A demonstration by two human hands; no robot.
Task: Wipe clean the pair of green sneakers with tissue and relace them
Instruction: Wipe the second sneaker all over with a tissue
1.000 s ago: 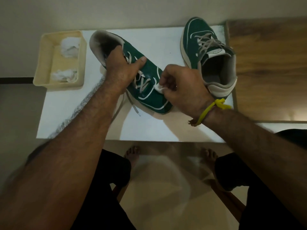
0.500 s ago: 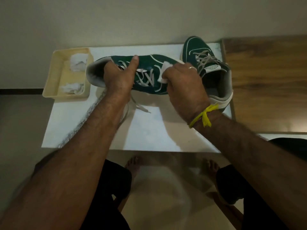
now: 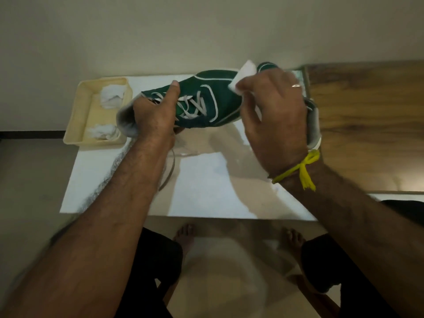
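Wiping the toe of a green suede sneaker (image 3: 213, 97) held above the white table (image 3: 206, 180).
Left hand (image 3: 153, 118) grips its heel to steady it; right hand (image 3: 273, 111) pinches a folded white tissue (image 3: 243, 74) against the toe; the second sneaker (image 3: 314, 122) seems behind it.

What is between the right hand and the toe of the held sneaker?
In the head view, a folded white tissue, pinched by the right hand, lies against the green sneaker.
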